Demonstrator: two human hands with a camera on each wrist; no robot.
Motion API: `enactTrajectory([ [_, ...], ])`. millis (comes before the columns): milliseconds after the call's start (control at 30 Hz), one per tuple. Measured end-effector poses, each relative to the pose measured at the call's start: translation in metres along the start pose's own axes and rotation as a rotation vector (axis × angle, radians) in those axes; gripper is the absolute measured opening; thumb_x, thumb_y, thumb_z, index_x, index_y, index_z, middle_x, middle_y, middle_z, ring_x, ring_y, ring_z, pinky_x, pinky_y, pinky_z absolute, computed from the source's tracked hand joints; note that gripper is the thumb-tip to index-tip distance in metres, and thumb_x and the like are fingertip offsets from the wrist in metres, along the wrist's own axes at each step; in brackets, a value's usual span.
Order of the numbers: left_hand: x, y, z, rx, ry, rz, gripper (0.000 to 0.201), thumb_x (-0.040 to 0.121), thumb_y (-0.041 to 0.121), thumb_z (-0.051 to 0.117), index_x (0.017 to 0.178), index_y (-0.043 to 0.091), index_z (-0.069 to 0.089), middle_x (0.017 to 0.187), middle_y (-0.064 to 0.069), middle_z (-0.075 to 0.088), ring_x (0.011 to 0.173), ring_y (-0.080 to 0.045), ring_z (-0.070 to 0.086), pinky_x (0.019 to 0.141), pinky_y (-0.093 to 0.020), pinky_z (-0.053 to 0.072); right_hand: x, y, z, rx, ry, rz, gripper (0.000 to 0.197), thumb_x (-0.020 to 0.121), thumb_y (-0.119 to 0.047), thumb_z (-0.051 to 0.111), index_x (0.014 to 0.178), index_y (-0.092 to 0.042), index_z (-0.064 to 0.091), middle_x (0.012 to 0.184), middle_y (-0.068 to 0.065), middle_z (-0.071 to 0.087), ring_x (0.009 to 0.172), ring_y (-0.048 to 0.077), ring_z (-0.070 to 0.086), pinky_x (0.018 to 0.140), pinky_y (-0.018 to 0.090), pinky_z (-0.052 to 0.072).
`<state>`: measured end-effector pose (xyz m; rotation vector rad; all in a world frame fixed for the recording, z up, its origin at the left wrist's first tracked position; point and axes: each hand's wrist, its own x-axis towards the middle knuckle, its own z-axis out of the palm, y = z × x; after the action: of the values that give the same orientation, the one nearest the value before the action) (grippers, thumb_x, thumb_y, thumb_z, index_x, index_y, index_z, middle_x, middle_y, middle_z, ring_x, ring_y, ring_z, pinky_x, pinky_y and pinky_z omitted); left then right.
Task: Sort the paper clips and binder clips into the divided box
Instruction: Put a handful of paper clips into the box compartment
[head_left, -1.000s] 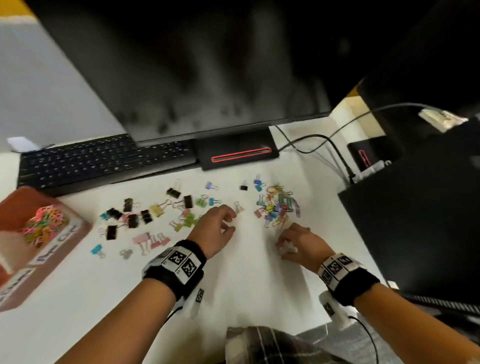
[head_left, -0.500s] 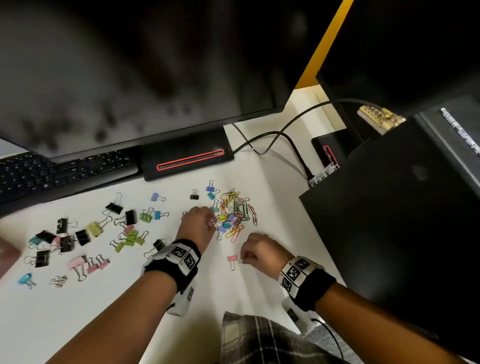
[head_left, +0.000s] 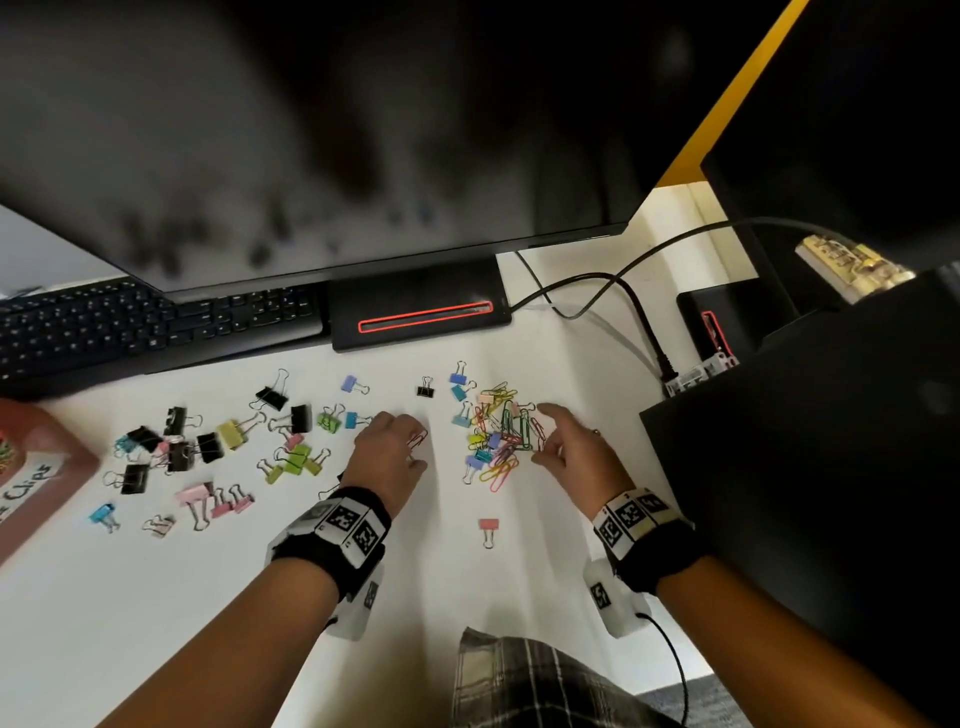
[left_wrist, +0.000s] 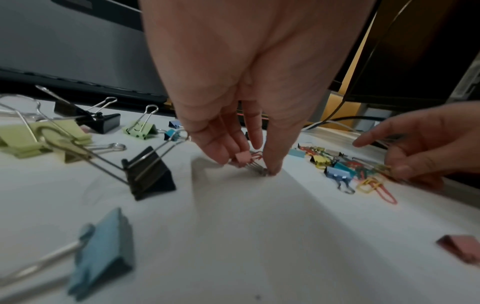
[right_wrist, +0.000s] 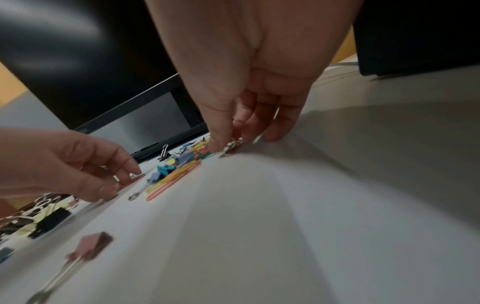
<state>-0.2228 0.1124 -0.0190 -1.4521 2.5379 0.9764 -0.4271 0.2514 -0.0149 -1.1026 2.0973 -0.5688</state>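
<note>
A pile of coloured paper clips (head_left: 501, 441) mixed with small binder clips lies mid-desk. My right hand (head_left: 540, 436) reaches into its right edge, and thumb and fingers pinch a small silvery clip (right_wrist: 233, 146). Just left of the pile, my left hand (head_left: 415, 441) pinches a small pink binder clip (left_wrist: 243, 158) against the desk, with a red paper clip (head_left: 418, 438) at its fingertips. Larger binder clips (head_left: 223, 441) in black, green, pink and blue are scattered to the left. The red-brown divided box (head_left: 62, 457) shows only partly at the left edge.
A lone pink binder clip (head_left: 488, 526) lies on the white desk between my wrists. A black keyboard (head_left: 130, 327) and the monitor base (head_left: 415, 306) border the back. A black case (head_left: 805, 467) walls off the right, with cables (head_left: 623, 291) behind the pile.
My right hand let go of the pink binder clip near the front and moved forward to the pile. My left hand drew back left from the pile with clips. The view swung right.
</note>
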Motion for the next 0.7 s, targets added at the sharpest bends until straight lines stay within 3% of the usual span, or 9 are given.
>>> enactTrajectory([
  [67, 0.001, -0.001, 0.0, -0.003, 0.006, -0.008, 0.035, 0.076, 0.004, 0.065, 0.11, 0.01, 0.057, 0.106, -0.01, 0.056, 0.099, -0.027, 0.054, 0.089, -0.034, 0.044, 0.008, 0.0, -0.001, 0.004, 0.0, 0.037, 0.049, 0.084, -0.017, 0.067, 0.128, -0.021, 0.047, 0.077, -0.005, 0.057, 0.077, 0.018, 0.059, 0.078, 0.031, 0.051],
  [167, 0.002, -0.003, -0.001, -0.006, -0.007, 0.004, 0.039, 0.075, 0.0, 0.063, 0.112, 0.01, 0.057, 0.106, -0.009, 0.055, 0.099, -0.025, 0.054, 0.088, -0.028, 0.043, 0.016, -0.001, 0.002, -0.018, 0.037, 0.014, 0.029, 0.082, -0.019, 0.069, 0.11, -0.017, 0.06, 0.071, -0.005, 0.053, 0.071, 0.018, 0.056, 0.071, 0.027, 0.046],
  [267, 0.004, -0.004, -0.004, 0.01, 0.0, 0.012, 0.032, 0.077, 0.007, 0.065, 0.108, 0.011, 0.061, 0.106, -0.008, 0.056, 0.099, -0.024, 0.053, 0.087, -0.029, 0.043, 0.02, -0.004, 0.007, -0.047, 0.083, -0.028, 0.018, 0.081, -0.017, 0.07, 0.099, -0.015, 0.066, 0.089, -0.002, 0.049, 0.077, 0.015, 0.051, 0.075, 0.024, 0.039],
  [333, 0.005, -0.003, -0.003, 0.047, 0.007, 0.005, 0.022, 0.081, 0.013, 0.063, 0.103, 0.012, 0.062, 0.103, -0.007, 0.058, 0.097, -0.025, 0.053, 0.085, -0.032, 0.045, 0.022, -0.006, 0.01, -0.04, 0.082, -0.043, 0.016, 0.081, -0.013, 0.07, 0.096, -0.013, 0.069, 0.095, -0.002, 0.046, 0.079, 0.014, 0.049, 0.079, 0.023, 0.04],
  [433, 0.008, 0.002, -0.004, 0.123, 0.004, 0.005, 0.012, 0.087, 0.016, 0.057, 0.097, 0.012, 0.061, 0.097, -0.007, 0.06, 0.094, -0.025, 0.054, 0.08, -0.035, 0.047, 0.024, -0.011, 0.01, -0.039, 0.047, -0.043, 0.012, 0.081, -0.006, 0.067, 0.093, -0.008, 0.07, 0.096, 0.007, 0.057, 0.082, 0.022, 0.058, 0.083, 0.028, 0.048],
  [600, 0.012, 0.008, -0.007, 0.201, -0.054, 0.004, 0.012, 0.09, 0.021, 0.052, 0.095, 0.015, 0.061, 0.097, -0.006, 0.06, 0.094, -0.024, 0.053, 0.082, -0.036, 0.047, 0.025, -0.012, 0.009, -0.03, 0.014, 0.026, 0.018, 0.083, -0.004, 0.064, 0.1, -0.006, 0.068, 0.101, 0.013, 0.067, 0.09, 0.023, 0.063, 0.079, 0.02, 0.044],
  [700, 0.009, 0.011, -0.009, 0.144, -0.071, 0.074, 0.011, 0.089, 0.022, 0.054, 0.091, 0.013, 0.06, 0.089, -0.001, 0.056, 0.087, -0.02, 0.053, 0.077, -0.032, 0.046, 0.026, -0.013, 0.008, -0.053, -0.005, 0.035, 0.015, 0.083, -0.007, 0.065, 0.098, -0.005, 0.069, 0.101, 0.013, 0.066, 0.09, 0.024, 0.063, 0.081, 0.024, 0.047],
])
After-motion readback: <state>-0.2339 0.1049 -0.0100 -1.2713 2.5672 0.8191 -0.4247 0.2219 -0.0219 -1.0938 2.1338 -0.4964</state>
